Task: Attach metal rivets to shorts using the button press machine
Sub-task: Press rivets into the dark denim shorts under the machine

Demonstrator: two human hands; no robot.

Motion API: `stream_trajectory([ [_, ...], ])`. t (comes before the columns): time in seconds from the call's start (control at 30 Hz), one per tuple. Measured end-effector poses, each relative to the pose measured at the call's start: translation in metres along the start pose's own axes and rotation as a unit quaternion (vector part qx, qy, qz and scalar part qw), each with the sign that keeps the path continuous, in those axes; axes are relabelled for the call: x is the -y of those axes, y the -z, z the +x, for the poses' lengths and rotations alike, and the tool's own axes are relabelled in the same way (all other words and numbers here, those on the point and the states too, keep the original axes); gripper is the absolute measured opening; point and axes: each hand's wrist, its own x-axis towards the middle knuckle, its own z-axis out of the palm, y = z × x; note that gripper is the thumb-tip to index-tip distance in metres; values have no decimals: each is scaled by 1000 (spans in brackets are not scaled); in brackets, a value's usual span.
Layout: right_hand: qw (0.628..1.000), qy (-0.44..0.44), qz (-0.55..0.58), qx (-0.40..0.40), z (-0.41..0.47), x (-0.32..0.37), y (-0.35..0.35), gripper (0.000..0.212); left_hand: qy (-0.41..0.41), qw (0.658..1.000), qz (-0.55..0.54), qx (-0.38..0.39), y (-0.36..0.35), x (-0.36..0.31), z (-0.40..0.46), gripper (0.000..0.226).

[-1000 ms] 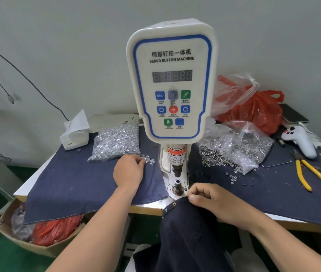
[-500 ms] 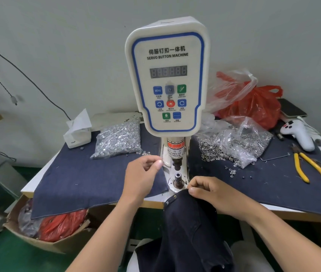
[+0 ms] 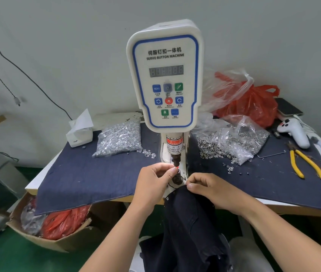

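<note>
The white servo button machine stands at the table's middle, its punch above the lower die. My left hand is at the die, fingertips pinched together right beside the punch tip; the small rivet between them is too small to make out. My right hand pinches the top edge of the dark shorts, which hang off the table's front edge just below the die. A rivet shows on the shorts' corner.
A bag of silver rivet parts lies left of the machine, a bag of ring parts to its right. Yellow pliers, a white controller, a red bag and a tissue box sit on the blue cloth.
My left hand left the loose rivets by the left bag and moved right to the machine's die, fingers pinched. My right hand stayed on the shorts' edge.
</note>
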Motion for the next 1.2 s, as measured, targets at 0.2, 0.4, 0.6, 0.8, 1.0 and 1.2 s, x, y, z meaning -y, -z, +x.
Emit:
stream_trajectory([
  [0.2,1000,-3,5,1,0,-1,0,21,-7,999,27,17,5,-6,1,4],
  [0.4,1000,-4,17,4,1,-3,0,21,-44,990,132,28,9,-20,4,5],
  [0.6,1000,-4,24,6,1,-3,0,21,-57,980,189,33,10,-27,7,10],
  [0.8,999,-1,41,11,1,-4,1,21,-46,986,161,25,13,-26,0,13],
  [1.0,995,3,95,30,-2,-3,3,16,-34,994,102,23,14,-8,-35,11],
  [1.2,990,62,105,76,-10,8,5,7,-78,966,186,162,24,7,-56,23],
])
